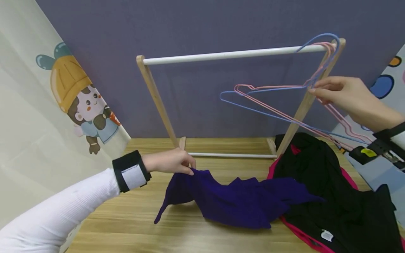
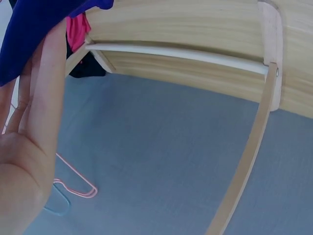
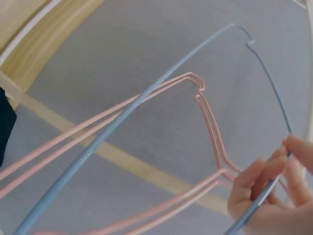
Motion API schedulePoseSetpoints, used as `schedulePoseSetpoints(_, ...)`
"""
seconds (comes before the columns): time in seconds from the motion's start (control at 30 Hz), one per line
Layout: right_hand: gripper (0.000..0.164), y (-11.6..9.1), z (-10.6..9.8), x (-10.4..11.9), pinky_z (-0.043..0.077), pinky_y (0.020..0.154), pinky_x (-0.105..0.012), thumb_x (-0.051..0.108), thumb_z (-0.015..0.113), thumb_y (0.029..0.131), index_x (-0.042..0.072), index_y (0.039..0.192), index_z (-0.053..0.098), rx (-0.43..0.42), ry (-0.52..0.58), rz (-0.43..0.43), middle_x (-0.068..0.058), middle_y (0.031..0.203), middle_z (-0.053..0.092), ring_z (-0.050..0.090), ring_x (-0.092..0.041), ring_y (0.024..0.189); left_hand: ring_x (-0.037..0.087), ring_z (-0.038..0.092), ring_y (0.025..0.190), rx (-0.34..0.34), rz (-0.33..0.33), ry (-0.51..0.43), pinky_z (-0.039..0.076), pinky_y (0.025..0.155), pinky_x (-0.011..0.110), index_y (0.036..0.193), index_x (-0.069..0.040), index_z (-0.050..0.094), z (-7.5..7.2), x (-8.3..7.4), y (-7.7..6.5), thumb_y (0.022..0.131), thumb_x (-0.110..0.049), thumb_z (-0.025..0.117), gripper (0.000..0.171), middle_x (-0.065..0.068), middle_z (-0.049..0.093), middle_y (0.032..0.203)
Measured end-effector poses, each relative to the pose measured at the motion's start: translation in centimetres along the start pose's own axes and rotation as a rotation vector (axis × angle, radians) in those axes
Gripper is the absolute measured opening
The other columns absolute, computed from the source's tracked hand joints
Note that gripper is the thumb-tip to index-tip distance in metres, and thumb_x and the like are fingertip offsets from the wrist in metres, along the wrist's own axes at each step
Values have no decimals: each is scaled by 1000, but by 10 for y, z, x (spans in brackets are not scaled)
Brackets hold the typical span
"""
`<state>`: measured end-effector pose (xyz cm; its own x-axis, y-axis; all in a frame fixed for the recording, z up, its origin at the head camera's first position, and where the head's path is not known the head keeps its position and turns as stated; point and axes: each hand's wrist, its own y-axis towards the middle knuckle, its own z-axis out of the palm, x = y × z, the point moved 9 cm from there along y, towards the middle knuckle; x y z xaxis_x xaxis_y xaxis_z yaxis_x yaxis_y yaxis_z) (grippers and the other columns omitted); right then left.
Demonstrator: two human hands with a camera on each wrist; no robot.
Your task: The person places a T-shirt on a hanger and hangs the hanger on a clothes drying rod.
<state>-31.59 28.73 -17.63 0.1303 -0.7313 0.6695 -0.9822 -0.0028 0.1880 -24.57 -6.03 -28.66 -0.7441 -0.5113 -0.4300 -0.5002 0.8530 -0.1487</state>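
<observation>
Thumb and fingers of my left hand (image 1: 177,161) pinch the upper left edge of a dark purple cloth garment (image 1: 234,200). From there it droops to the right, its far end overlapping a black garment (image 1: 319,172). In the left wrist view, the purple cloth (image 2: 34,29) covers the fingertips. My right hand (image 1: 351,98) pinches a blue wire hanger (image 3: 87,157) just under its hook, which arches over the right end of the rack's white rail (image 1: 221,56). Close behind it, pink hangers (image 1: 272,86) hang from the same rail end.
A small rack with wooden legs (image 1: 158,100) stands on the wood-grain table (image 1: 126,221) against a grey-blue backdrop (image 1: 202,24). Pink-red cloth (image 1: 295,232) shows beneath the black garment at the right. A cartoon-printed curtain (image 1: 28,116) borders the left side.
</observation>
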Motion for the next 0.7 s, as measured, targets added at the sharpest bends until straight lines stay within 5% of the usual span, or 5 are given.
schedulePoseSetpoints(0.43,33,-60,43,-30,32,61,-35,39,51,88,10,99,59,217,-130,-12,-4,83,50,39,-19,75,-1,36,51,-24,-5,-27,35,50,17,87,-7,64,1,4,-5,84,-14,60,8,-10,44,58)
schedulePoseSetpoints(0.6,9,-77,59,-26,35,55,-27,23,57,87,16,86,63,205,-104,-162,2,74,53,44,-13,67,-2,36,53,-48,22,-26,35,51,17,85,-6,64,0,1,-6,84,-13,60,8,-10,44,59)
schedulePoseSetpoints(0.7,10,-84,62,-19,35,53,-21,11,59,85,19,85,65,165,-57,-298,11,72,57,46,-8,63,-2,36,53,-59,26,-21,35,51,17,85,-6,64,0,-1,-6,84,-13,60,8,-10,45,60)
